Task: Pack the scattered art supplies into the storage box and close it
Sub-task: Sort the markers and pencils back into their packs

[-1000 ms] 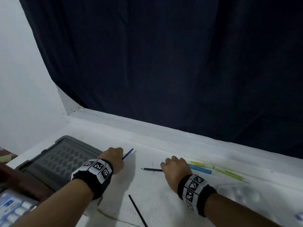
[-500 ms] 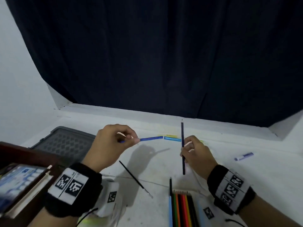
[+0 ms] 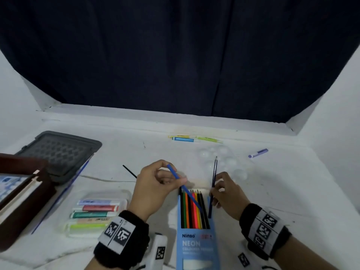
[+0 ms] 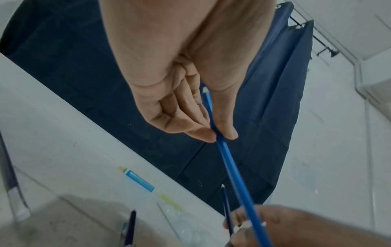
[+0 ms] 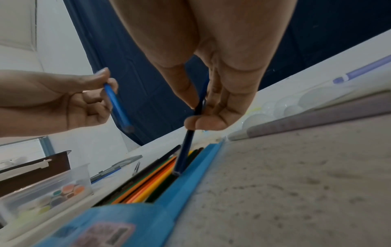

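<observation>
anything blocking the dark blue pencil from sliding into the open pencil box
Nothing visible does. The right hand holds the dark blue pencil with its lower end already at the free slot by the pencil box wall. The left hand's light blue pencil is off to the side.

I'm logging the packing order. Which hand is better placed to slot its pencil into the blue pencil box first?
Probably the right hand: its dark blue pencil already has its end at the pencil box opening. The left hand's blue pencil lies slanted above.
</observation>
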`<state>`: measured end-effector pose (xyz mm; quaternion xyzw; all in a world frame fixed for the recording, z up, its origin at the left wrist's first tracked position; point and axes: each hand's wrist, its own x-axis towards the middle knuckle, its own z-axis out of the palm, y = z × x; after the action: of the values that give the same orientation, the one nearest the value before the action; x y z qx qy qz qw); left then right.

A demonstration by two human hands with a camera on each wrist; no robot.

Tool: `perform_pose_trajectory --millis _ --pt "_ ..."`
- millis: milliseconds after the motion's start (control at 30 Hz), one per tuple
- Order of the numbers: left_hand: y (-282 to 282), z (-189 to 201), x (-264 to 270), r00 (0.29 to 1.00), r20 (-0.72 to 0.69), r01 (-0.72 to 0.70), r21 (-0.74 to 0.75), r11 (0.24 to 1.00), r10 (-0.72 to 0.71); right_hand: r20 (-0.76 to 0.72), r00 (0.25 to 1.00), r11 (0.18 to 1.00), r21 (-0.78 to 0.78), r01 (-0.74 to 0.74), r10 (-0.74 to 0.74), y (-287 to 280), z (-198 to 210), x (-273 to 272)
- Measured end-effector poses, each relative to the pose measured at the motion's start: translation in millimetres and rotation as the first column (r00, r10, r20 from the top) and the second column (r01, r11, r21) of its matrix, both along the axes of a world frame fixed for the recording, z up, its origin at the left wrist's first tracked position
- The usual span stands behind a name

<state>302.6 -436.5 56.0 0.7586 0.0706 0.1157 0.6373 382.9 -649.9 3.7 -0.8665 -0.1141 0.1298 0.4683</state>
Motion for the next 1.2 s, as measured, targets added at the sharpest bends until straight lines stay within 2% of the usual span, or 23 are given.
perform_pose_trajectory --millis 300,500,567,700,867,967,1000,1100,1200 --pt "-21.6 -28.5 42.3 0.984 -0.138 0.147 0.280 0.949 -0.112 -0.026 0.997 0.995 -0.071 -0.077 0.075 5.9 1.3 2.8" --pt "-21.8 -45.9 77.8 0.925 -0.321 0.334 0.442 0.833 -0.201 -0.212 0.973 0.990 -0.086 -0.111 0.090 7.7 -3.9 14.9" --pt "-23.2 -49.4 85.3 0.896 -0.388 0.398 0.492 0.774 -0.214 -0.250 0.964 0.989 -0.090 -0.120 0.094 8.5 -5.5 17.4" --pt "-29.3 -54.8 91.2 0.866 -0.464 0.481 0.667 0.570 -0.187 -0.294 0.951 0.986 -0.098 -0.135 0.101 9.9 -5.9 22.0" --pt "-31.4 -56.7 87.0 0.862 -0.457 0.504 0.726 0.468 -0.219 -0.313 0.947 0.988 -0.106 -0.111 0.073 10.1 -5.9 23.3" --pt "-28.7 -51.6 78.4 0.883 -0.418 0.468 0.751 0.466 -0.213 -0.271 0.959 0.984 -0.124 -0.124 0.087 8.3 -6.0 22.1" --pt "-27.8 -49.2 73.6 0.885 -0.411 0.465 0.769 0.439 -0.219 -0.248 0.964 0.981 -0.138 -0.139 0.102 6.8 -6.1 21.2" --pt "-27.4 -47.9 59.6 0.873 -0.405 0.478 0.825 0.303 -0.272 -0.152 0.972 0.947 -0.243 -0.212 0.178 2.0 -6.6 17.8" --pt "-30.3 -52.3 49.9 0.849 -0.461 0.511 0.840 0.182 -0.256 -0.086 0.969 0.918 -0.309 -0.249 0.234 0.8 -7.3 12.7"
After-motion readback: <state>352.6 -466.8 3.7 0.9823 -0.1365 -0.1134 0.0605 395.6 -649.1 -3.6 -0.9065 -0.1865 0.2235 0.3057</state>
